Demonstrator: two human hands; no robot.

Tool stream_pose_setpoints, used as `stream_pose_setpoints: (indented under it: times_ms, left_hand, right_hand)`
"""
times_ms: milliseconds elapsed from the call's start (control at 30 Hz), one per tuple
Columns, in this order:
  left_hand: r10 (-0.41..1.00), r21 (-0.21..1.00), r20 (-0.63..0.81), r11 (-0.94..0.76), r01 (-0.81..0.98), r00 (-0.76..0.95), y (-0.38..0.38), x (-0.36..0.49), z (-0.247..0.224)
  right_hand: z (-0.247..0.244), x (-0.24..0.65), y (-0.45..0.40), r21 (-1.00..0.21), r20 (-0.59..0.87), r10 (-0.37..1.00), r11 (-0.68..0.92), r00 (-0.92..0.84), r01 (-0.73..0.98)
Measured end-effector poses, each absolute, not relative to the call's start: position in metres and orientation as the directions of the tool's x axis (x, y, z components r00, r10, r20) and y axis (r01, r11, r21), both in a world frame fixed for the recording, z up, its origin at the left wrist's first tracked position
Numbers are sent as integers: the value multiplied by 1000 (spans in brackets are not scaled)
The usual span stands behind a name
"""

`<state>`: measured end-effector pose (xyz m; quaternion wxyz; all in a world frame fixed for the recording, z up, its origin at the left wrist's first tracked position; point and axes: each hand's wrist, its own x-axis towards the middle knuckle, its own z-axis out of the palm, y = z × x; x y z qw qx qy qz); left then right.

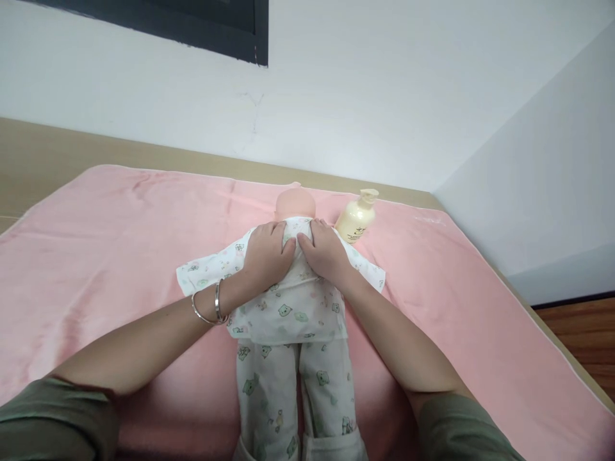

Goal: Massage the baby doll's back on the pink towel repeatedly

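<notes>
A baby doll [296, 202] lies on a pink cloth with its head toward the wall, and its face is not visible. It wears a white printed top [293, 314] and matching trousers [269, 390]; the sleeves spread out to both sides. My left hand [269, 253] rests flat on the upper left of the doll's back, fingers pointing toward the shoulder. On the upper right, my right hand [325, 250] lies the same way. Both thumbs point inward, with a small gap between them. Neither hand grips anything.
A cream pump bottle [356, 218] stands on the pink cloth [144, 256], just right of the doll's head. The cloth covers a wooden surface [43, 147] set against a white wall [360, 96]. A dark frame [240, 32] is on the wall at upper left.
</notes>
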<state>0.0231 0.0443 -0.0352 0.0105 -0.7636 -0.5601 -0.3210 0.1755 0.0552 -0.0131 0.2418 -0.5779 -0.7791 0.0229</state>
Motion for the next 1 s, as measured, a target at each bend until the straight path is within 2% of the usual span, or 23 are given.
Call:
stream_pose_setpoints:
  times_ms: [267, 400, 600, 733, 867, 933, 1000]
  left_hand:
    - [859, 358, 487, -360, 862, 157, 45, 23, -37]
    - [871, 360, 464, -351, 864, 160, 44, 23, -34]
    - [800, 256, 539, -454, 853, 264, 29, 27, -32]
    - [784, 269, 553, -488, 830, 282, 28, 26, -32]
    - [846, 360, 459, -458, 813, 273, 44, 19, -30]
    - [862, 405, 454, -426, 809, 227, 51, 17, -30]
    - [858, 393, 470, -413, 821, 207, 53, 17, -31]
  right_hand:
    - [-15, 171, 51, -263, 355, 909, 321, -218, 910]
    - [-13, 174, 52, -278, 344, 911, 329, -226, 903]
    - [-7, 182, 60, -314, 261, 928, 343, -267, 885]
    - [-10, 175, 49, -204, 286, 913, 354, -291, 913]
    - [-17, 163, 23, -44, 364, 855, 413, -370, 910]
    - [-19, 161, 16, -36, 387, 845, 413, -369, 910]
    - [-18, 162, 18, -45, 383, 843, 425, -378, 904]
